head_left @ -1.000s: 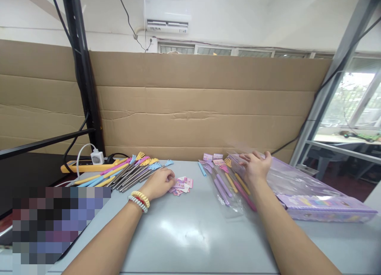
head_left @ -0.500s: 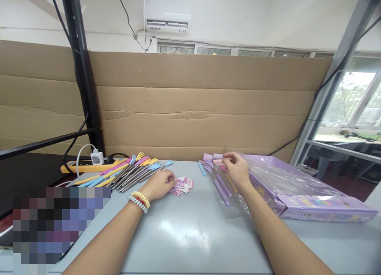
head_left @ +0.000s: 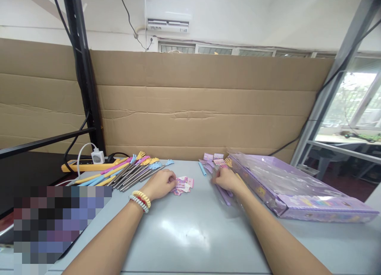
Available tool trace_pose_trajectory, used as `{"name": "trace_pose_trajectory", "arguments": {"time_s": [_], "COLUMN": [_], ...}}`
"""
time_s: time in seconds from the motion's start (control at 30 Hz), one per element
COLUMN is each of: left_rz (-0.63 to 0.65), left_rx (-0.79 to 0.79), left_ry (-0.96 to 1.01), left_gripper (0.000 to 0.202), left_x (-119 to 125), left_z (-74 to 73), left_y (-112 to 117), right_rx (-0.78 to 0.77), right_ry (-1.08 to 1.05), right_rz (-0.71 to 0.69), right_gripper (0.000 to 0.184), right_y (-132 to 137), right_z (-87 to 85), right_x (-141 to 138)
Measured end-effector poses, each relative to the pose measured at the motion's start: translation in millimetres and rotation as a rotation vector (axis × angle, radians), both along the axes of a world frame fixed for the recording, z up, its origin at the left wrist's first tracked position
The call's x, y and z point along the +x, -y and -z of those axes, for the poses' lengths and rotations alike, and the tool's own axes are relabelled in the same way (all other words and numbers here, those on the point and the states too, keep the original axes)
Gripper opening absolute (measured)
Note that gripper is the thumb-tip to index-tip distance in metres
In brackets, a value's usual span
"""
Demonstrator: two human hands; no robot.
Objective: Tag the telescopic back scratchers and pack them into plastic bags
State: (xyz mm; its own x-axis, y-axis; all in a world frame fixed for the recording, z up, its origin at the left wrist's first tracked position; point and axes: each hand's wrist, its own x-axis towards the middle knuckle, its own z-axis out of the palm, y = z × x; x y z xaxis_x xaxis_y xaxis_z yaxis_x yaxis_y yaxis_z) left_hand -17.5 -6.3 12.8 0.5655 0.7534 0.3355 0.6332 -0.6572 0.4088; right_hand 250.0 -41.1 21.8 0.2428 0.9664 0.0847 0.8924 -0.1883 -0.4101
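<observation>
My left hand [head_left: 162, 183] rests on the table with its fingers curled at the left edge of a loose pile of small pink printed cards [head_left: 183, 184]; what its fingertips hold is hidden. Over to the right, my right hand [head_left: 228, 179] is closed, fingertips pointing down onto purple-handled back scratchers [head_left: 223, 193] in clear plastic sleeves. Its fingers cover part of them, so I cannot make out what it grips. Pink card tops [head_left: 218, 156] show at the far end of these sleeves. A yellow hand-shaped tip [head_left: 228, 162] lies just beyond my right hand.
A bundle of unwrapped back scratchers [head_left: 133, 170] lies at the left, before a yellow power strip [head_left: 71, 166]. A purple box [head_left: 324, 211] with clear plastic on it stands at the right. A short blue tube [head_left: 202, 168] lies mid-table. A cardboard wall [head_left: 202, 104] closes the back.
My right hand has moved left and towards me, from the card tops to the purple handles, uncovering the yellow tip. My left hand stays by the cards.
</observation>
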Motion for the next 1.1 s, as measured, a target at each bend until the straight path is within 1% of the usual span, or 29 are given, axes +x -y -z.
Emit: {"name": "trace_pose_trajectory", "arguments": {"time_s": [0.1,0.17,0.43,0.53,0.6,0.7,0.9,1.0,1.1], "left_rz": [0.001,0.006,0.021,0.029,0.03,0.036,0.042,0.044,0.049], "left_rx": [-0.002,-0.008,-0.018,-0.023,-0.024,-0.02,-0.012,-0.012,-0.005], "left_ry": [0.004,0.002,0.014,0.018,0.023,0.034,0.031,0.025,0.022], "left_gripper": [0.026,0.027,0.026,0.027,0.027,0.027,0.027,0.027,0.025], "left_x": [0,0,1,2,2,2,2,2,2], "left_z": [0.2,-0.3,-1.7,-1.5,-1.7,-2.4,-2.6,-2.7,-3.2], "left_y": [0,1,2,2,3,3,4,3,3], "right_rx": [-0.035,-0.059,-0.094,-0.109,-0.115,-0.106,-0.086,-0.052,0.008], "right_ry": [-0.011,0.011,0.189,0.225,0.251,0.281,0.253,0.231,0.25], "right_rz": [-0.033,-0.034,0.001,0.0,-0.001,0.003,-0.008,0.003,0.064], "right_gripper": [0.028,0.032,0.032,0.033,0.03,0.023,0.02,0.026,0.033], "right_y": [2,4,13,13,11,9,7,8,8], "right_z": [-0.7,-1.7,-11.3,-11.0,-8.7,-4.7,-3.1,-6.3,-10.1], "right_x": [-3,-5,-15,-19,-20,-20,-20,-19,-15]}}
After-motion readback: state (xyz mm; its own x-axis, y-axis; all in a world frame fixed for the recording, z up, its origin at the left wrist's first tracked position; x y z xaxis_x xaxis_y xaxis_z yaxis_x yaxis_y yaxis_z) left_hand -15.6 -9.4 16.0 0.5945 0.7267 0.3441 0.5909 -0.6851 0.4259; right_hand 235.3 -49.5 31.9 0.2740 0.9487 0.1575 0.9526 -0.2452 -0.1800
